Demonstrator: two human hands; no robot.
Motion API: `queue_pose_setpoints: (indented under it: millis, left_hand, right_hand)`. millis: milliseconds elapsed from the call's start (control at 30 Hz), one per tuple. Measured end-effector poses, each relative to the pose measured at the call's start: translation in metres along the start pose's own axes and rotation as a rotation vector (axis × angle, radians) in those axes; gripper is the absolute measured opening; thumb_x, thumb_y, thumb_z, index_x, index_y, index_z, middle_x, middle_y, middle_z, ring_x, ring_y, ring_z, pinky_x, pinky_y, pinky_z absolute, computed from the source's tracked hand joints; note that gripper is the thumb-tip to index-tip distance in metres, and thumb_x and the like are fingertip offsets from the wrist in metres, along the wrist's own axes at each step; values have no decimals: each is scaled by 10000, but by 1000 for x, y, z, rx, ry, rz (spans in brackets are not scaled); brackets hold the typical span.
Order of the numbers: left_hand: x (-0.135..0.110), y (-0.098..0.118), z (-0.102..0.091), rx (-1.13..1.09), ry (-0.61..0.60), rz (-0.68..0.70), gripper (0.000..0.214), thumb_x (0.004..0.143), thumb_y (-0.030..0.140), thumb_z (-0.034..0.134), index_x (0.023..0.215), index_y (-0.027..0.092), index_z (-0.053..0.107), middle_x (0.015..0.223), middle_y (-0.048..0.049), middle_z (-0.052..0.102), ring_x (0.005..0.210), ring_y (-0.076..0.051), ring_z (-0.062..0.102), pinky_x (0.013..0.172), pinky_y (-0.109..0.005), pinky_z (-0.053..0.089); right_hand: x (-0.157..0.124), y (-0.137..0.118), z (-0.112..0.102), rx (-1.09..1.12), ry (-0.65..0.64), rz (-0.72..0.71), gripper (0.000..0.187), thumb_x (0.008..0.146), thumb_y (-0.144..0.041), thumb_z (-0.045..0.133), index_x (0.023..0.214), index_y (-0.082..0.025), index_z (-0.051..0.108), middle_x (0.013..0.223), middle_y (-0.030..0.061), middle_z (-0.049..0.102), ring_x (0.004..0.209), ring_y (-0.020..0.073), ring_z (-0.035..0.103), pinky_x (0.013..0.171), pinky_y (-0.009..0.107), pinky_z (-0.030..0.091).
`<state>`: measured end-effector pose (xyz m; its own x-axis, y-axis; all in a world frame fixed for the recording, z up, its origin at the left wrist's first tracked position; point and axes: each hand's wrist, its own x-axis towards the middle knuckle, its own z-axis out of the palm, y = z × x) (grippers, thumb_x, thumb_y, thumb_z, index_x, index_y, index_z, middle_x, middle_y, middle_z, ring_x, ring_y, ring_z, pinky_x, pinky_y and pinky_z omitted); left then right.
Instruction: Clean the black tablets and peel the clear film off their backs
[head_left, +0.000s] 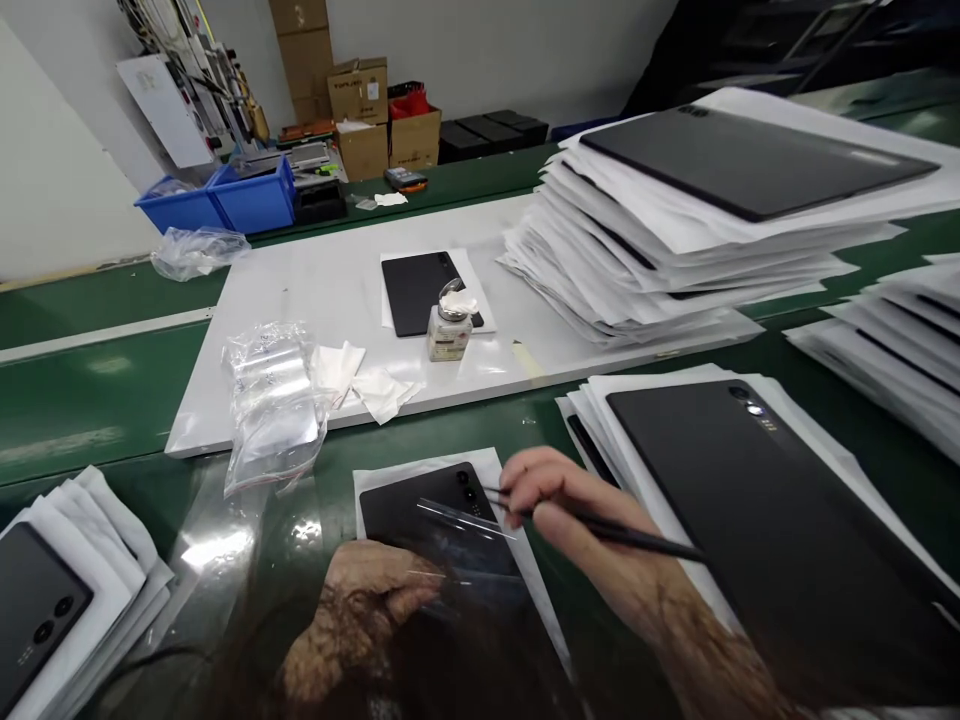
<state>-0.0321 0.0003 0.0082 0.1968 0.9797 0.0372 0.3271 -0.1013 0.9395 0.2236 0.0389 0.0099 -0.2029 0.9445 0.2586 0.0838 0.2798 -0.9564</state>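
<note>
Carefully, the right hand [570, 520] pinches thin black tweezers [615, 533], fingers closed round them, tips near the camera corner of the dark back cover [439, 525] lying on white paper on the green worktop [97, 400]. The left hand [360, 610], fingers curled loosely, seems to steady a clear film [465, 518] over it. Keeping the tweezers shallow and the cover pinned flat would likely avoid scratches.
</note>
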Motion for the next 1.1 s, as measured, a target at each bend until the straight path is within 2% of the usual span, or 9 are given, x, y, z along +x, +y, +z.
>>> queue_pose_setpoints:
  millis: [100, 267, 400, 600, 767, 933, 1100]
  left_hand:
    - [2, 8, 0, -43, -31, 36, 96, 695, 320, 660, 705, 341, 753, 647, 19, 777, 565, -193, 728, 559, -246, 564]
    - [2, 12, 4, -78, -38, -40, 101, 701, 247, 661, 689, 253, 761, 646, -22, 774, 571, -180, 721, 523, -206, 557]
    - [2, 7, 7, -91, -51, -114, 86, 686, 242, 678, 671, 225, 762, 658, -39, 774, 601, -188, 724, 542, -210, 563]
    - [-4, -3, 9, -172, -111, -284, 100, 678, 293, 690, 689, 216, 752, 638, -11, 757, 372, -131, 649, 364, -195, 527]
    - [-5, -5, 13, -227, -141, -409, 131, 655, 314, 707, 696, 196, 747, 591, 3, 732, 366, -124, 637, 356, -192, 525]
    - [-3, -3, 14, -218, -172, -455, 145, 650, 312, 705, 708, 186, 746, 630, -15, 741, 390, -131, 639, 383, -206, 530]
    - [-3, -5, 12, -169, -177, -418, 147, 649, 322, 706, 717, 200, 751, 643, -15, 743, 385, -119, 630, 409, -202, 524]
  right_hand:
    - [-34, 15, -12, 30, -81, 140, 348, 1032, -647, 1029, 874, -368, 893, 984, 74, 869, 788, 302, 833, 753, 452, 778]
    - [-54, 24, -13, 60, -49, 252, 273, 1002, -579, 1054, 889, -368, 923, 917, 66, 866, 801, 314, 841, 814, 480, 791]
    - [-60, 23, -5, 67, -83, 245, 235, 1007, -520, 1037, 882, -356, 926, 954, 74, 880, 825, 303, 843, 847, 482, 792]
    - [-63, 29, 4, 23, -67, 278, 190, 964, -489, 1004, 855, -363, 912, 893, 63, 890, 816, 326, 865, 827, 497, 796]
    - [-61, 29, 11, 12, -90, 287, 207, 976, -474, 961, 842, -334, 889, 895, 63, 895, 820, 305, 860, 842, 473, 788]
    - [-62, 31, 18, 0, -114, 258, 189, 999, -465, 948, 866, -338, 910, 900, 58, 900, 824, 299, 864, 809, 452, 770]
    - [-61, 34, 19, -10, -117, 279, 179, 995, -441, 931, 856, -333, 901, 901, 54, 894, 840, 298, 868, 814, 447, 764]
